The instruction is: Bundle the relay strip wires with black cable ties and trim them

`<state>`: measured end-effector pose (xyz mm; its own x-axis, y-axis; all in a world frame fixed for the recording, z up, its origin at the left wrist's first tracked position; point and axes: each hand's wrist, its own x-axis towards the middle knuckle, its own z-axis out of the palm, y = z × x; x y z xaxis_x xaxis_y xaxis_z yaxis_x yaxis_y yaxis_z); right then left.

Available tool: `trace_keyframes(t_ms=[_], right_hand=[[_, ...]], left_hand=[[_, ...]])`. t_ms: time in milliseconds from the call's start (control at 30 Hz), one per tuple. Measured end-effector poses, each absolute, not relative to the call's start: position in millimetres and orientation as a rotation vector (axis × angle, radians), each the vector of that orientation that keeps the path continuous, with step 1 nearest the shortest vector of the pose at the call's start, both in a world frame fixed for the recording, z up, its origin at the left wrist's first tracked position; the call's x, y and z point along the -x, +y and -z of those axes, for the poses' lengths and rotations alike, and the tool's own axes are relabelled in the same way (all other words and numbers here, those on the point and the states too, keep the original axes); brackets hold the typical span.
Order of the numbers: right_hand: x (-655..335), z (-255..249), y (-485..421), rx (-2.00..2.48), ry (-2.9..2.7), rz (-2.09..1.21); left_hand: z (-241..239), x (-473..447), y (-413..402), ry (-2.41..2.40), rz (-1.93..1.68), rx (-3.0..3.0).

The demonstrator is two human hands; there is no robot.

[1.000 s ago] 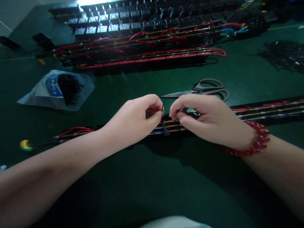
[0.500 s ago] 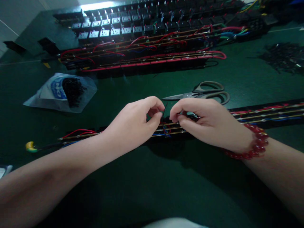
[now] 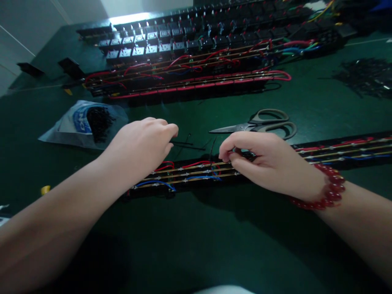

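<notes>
My left hand [image 3: 147, 141] hovers over the wired strip's left part, its fingers curled. Thin black cable ties [image 3: 191, 144] run out from between its thumb and index finger; the grip itself is partly hidden. My right hand [image 3: 260, 157], with a red bead bracelet on the wrist, is pinched closed at the wired strip [image 3: 190, 175]; what it holds is hidden behind the fingers. That strip has brass-coloured rails and red and blue wires. One black tie [image 3: 212, 149] sticks up from it, left of my right fingertips. Grey-handled scissors [image 3: 251, 125] lie just behind my right hand.
A clear plastic bag [image 3: 73, 126] of black ties lies on the left. Wired strips and rows of black sockets [image 3: 183, 53] stretch across the back of the green table [image 3: 183, 241]. A heap of black ties [image 3: 367, 77] is at the far right.
My left hand has moved left from the upright tie to the loose ties, uncovering part of the strip. My right hand stays pinched in place. The view has shifted slightly.
</notes>
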<state>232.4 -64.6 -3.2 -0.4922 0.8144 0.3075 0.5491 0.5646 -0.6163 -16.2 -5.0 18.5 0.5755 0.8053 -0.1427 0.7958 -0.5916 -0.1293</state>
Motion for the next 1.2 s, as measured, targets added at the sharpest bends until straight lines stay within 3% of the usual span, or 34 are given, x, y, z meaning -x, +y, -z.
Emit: trace_keyframes(t_ms=[1200], right_hand=[[-232.8, 3.5, -64.8, 1.106, -2.227, -0.614]], left_hand=[[-3.9, 12.0, 4.1, -1.411, -0.17, 2.832]])
